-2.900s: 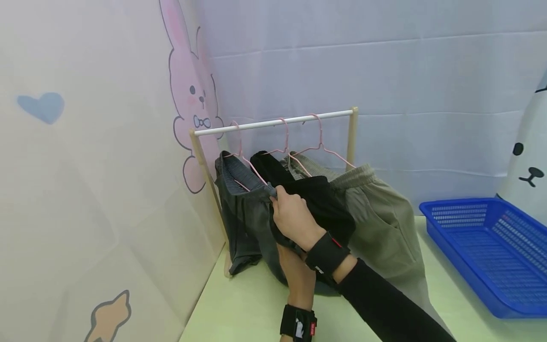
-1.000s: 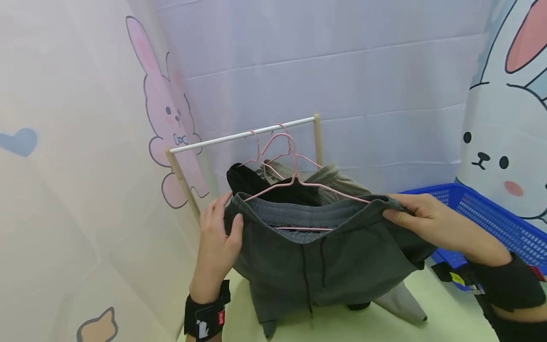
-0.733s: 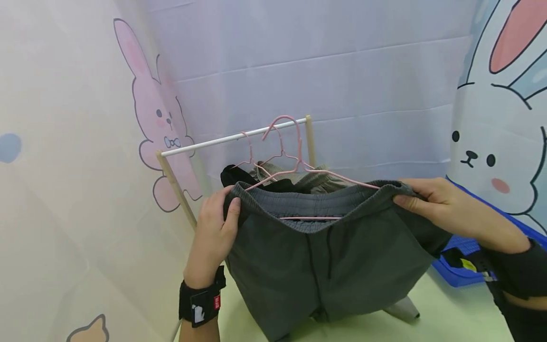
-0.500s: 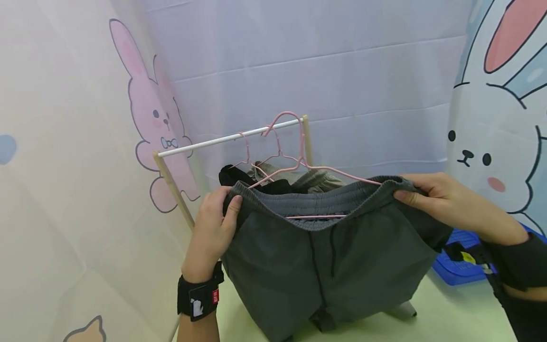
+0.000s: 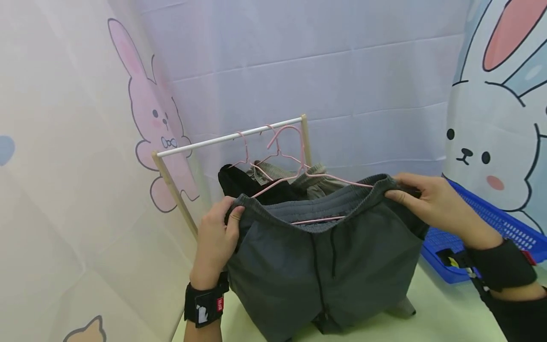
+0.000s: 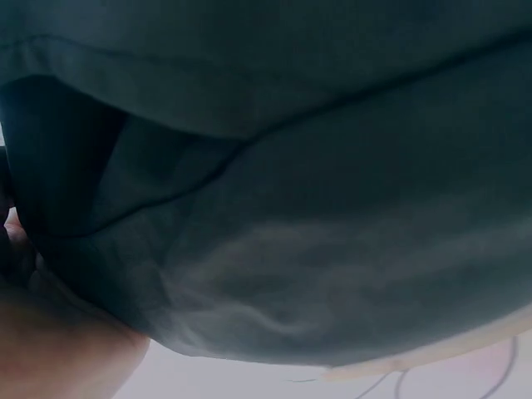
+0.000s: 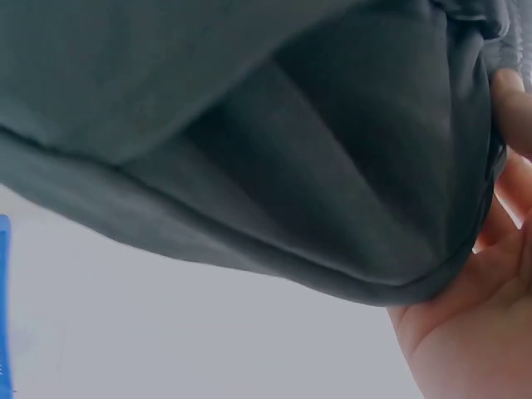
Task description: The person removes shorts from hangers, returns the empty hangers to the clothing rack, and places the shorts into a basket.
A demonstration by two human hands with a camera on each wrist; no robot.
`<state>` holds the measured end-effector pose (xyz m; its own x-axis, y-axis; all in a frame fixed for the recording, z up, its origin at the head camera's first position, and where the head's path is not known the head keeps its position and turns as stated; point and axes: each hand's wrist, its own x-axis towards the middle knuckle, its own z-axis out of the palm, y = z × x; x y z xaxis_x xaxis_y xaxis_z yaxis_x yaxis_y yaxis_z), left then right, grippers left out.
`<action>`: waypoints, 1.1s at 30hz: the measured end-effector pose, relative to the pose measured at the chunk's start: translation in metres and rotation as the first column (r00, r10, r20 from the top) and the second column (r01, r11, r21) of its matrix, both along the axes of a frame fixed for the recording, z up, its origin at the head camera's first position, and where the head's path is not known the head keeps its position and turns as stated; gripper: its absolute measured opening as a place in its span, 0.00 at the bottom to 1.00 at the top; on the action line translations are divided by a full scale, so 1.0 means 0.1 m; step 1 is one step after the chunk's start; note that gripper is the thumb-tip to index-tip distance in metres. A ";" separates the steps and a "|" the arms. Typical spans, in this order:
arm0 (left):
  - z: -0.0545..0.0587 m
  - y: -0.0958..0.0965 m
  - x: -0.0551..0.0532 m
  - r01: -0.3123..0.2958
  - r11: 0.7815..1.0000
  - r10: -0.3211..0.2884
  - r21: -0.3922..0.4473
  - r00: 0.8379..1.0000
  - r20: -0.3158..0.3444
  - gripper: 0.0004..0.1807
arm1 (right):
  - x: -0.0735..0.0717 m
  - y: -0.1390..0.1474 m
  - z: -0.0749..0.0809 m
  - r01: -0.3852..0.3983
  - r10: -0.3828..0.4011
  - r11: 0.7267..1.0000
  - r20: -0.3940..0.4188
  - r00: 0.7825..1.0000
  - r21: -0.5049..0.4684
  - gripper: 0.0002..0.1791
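Dark grey drawstring pants (image 5: 282, 266) are held up in front of the rack, their waistband stretched sideways. A pink hanger (image 5: 314, 174) sits inside the waistband, its hook standing above, in front of the rack's bar. The left hand (image 5: 215, 237) pinches the waistband's left end, thumb in front. At the other end, the right hand (image 5: 436, 204) grips the waistband with its thumb on the near side. Grey cloth fills most of both wrist views; in the right wrist view the right hand (image 7: 490, 307) shows at the edge of the fabric.
Behind the pants stands a rack with a white bar (image 5: 231, 137) and wooden posts. Black pants (image 5: 235, 180) and beige pants (image 5: 318, 187) hang there on pink hangers. A blue plastic basket (image 5: 448, 273) lies at right on the pale green tabletop (image 5: 453, 308).
Earlier the grey pants were at the rack's left end, both hands close together on them. They then came forward and spread out. Since half a second ago, hanger and left hand have dropped slightly.
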<state>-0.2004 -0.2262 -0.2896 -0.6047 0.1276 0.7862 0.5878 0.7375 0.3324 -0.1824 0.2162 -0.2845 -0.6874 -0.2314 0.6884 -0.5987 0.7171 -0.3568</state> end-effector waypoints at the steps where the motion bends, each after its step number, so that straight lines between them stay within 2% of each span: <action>1: -0.03 0.00 0.00 0.001 1.000 -0.001 0.005 1.000 0.005 0.08 | -0.01 0.00 -0.03 0.006 -0.006 1.000 -0.011 1.000 -0.001 0.09; 6: -0.16 -0.02 0.00 -0.001 1.000 0.001 0.031 1.000 0.023 0.06 | -0.04 0.01 -0.15 0.018 -0.018 1.000 -0.029 0.999 -0.003 0.11; 11: -0.20 -0.03 0.01 -0.011 0.999 0.010 0.041 1.000 0.026 0.05 | -0.05 0.01 -0.19 0.033 -0.033 0.999 -0.019 0.999 -0.004 0.10; 17: -0.24 -0.04 0.01 -0.029 0.998 0.027 0.054 0.999 0.033 0.06 | -0.03 0.06 -0.21 0.057 -0.055 0.998 0.079 0.995 -0.028 0.10; 23: -0.28 -0.01 0.00 -0.044 0.996 0.042 0.075 0.999 0.028 0.06 | -0.01 0.14 -0.26 0.064 -0.051 0.996 0.192 0.980 -0.061 0.13; 29: -0.29 0.06 -0.01 -0.060 0.996 0.057 0.067 0.998 0.039 0.08 | 0.00 0.18 -0.34 0.065 -0.043 0.989 0.160 0.986 -0.131 0.12; 33: -0.24 0.12 0.01 -0.070 0.997 0.067 0.043 0.996 0.051 0.09 | 0.02 0.18 -0.35 0.088 -0.069 0.982 0.121 0.990 -0.166 0.11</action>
